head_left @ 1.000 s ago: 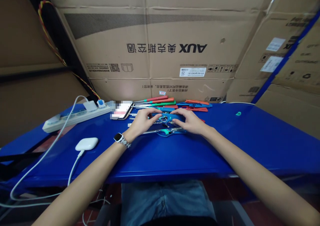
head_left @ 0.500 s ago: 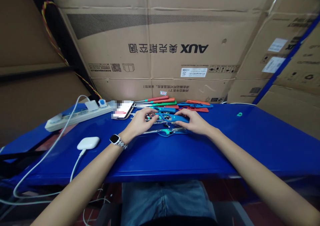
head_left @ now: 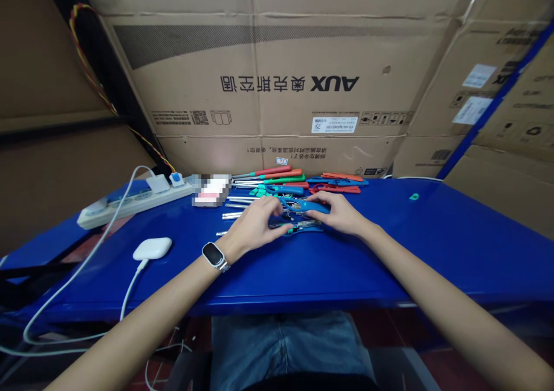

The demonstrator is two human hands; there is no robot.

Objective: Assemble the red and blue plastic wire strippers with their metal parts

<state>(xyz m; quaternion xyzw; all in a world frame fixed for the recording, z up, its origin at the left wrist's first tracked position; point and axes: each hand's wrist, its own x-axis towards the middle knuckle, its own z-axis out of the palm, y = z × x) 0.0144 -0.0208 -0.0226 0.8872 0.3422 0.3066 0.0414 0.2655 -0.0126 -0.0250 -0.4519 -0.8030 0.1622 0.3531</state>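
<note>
In the middle of the desk lies an opened blue stick lighter (head_left: 319, 206), its inner parts and thin wires showing. My right hand (head_left: 341, 211) grips its handle end between thumb and fingers. My left hand (head_left: 256, 222) is over the metal-tube side, thumb and curled fingers apart, with nothing visible held between them. Just in front of it lies another opened lighter (head_left: 308, 224) with a green trigger piece, partly covered by my left thumb. Several metal tubes (head_left: 234, 215) stick out to the left behind my left hand. Small green parts (head_left: 262, 191) lie behind.
Finished-looking lighters with red, orange and green handles (head_left: 283, 177) lie at the back. Loose blue and red handle shells (head_left: 335, 189) are right of them. A phone (head_left: 212, 190), power strip (head_left: 130, 205) and white earphone case (head_left: 152, 248) with cable sit left. A green piece (head_left: 414, 196) lies right.
My left hand has moved toward me and away from the far parts, its thumb now over the nearer lighter. More metal tubes and green pieces show. My right hand keeps hold of the blue lighter.
</note>
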